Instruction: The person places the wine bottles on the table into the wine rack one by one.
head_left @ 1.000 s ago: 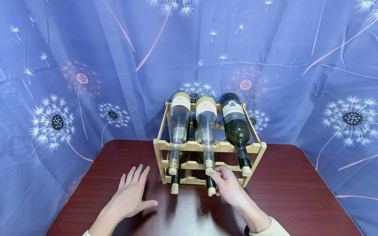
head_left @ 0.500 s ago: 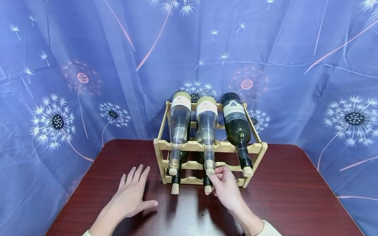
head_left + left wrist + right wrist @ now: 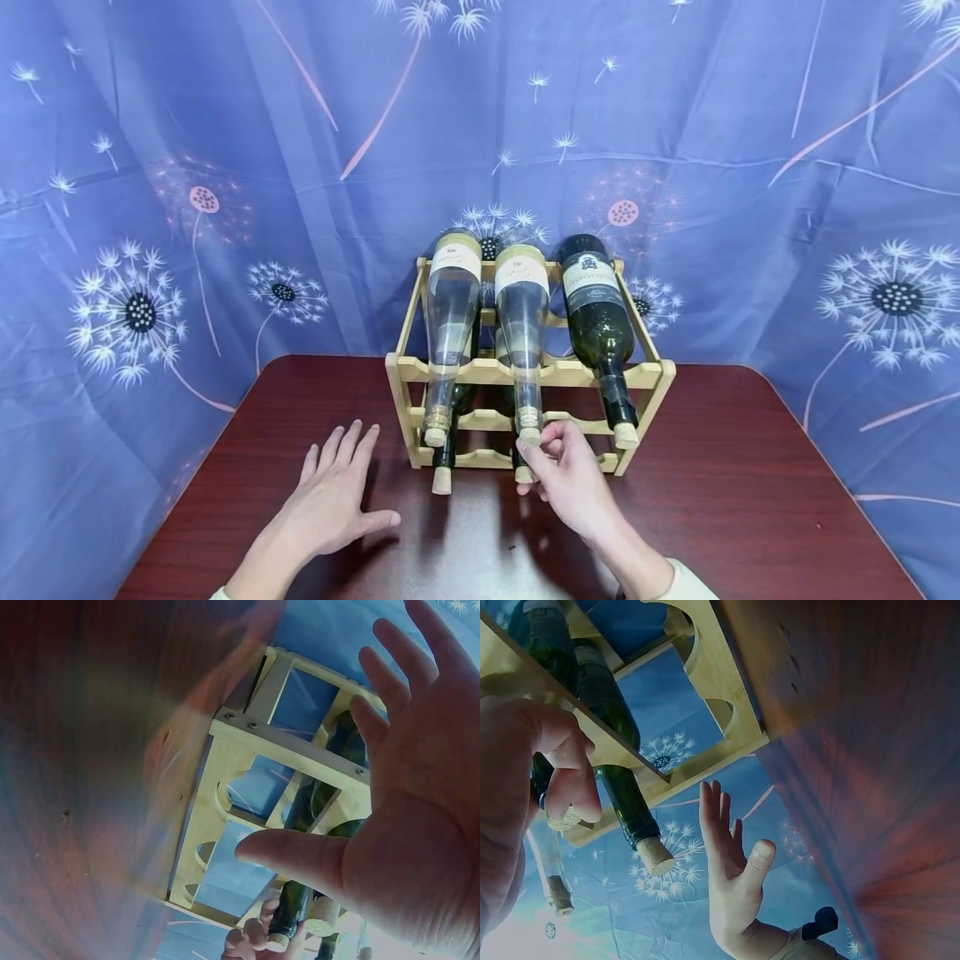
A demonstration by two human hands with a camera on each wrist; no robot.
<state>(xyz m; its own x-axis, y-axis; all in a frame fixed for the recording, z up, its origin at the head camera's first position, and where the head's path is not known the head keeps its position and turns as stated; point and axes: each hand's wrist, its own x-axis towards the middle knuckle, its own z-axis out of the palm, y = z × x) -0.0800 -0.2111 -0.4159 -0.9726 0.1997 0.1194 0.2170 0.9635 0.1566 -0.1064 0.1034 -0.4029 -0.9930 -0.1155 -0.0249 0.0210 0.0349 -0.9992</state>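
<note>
A light wooden wine rack [image 3: 420,371] holds corked bottles, necks facing me. My right hand [image 3: 573,483] grips the neck of a dark green wine bottle [image 3: 517,457] on the rack's lower level, in the middle column, beneath a clear bottle. In the left wrist view, the fingers curl round this dark neck [image 3: 288,911] just behind its cork. Most of its body is hidden behind the rack's rails and the clear bottle. My left hand [image 3: 326,496], fingers spread and holding nothing, is over the table left of the rack.
On the top level lie two clear bottles [image 3: 453,317] [image 3: 522,317] and a dark green bottle [image 3: 603,333] at right. Another dark bottle [image 3: 444,454] juts out at lower left. The red-brown table [image 3: 735,500] meets a blue dandelion-print curtain [image 3: 720,208] behind.
The lower middle bottle has slid back into the rack, so its cork sticks out less. My right hand has moved slightly left with it. The left hand has stayed still.
</note>
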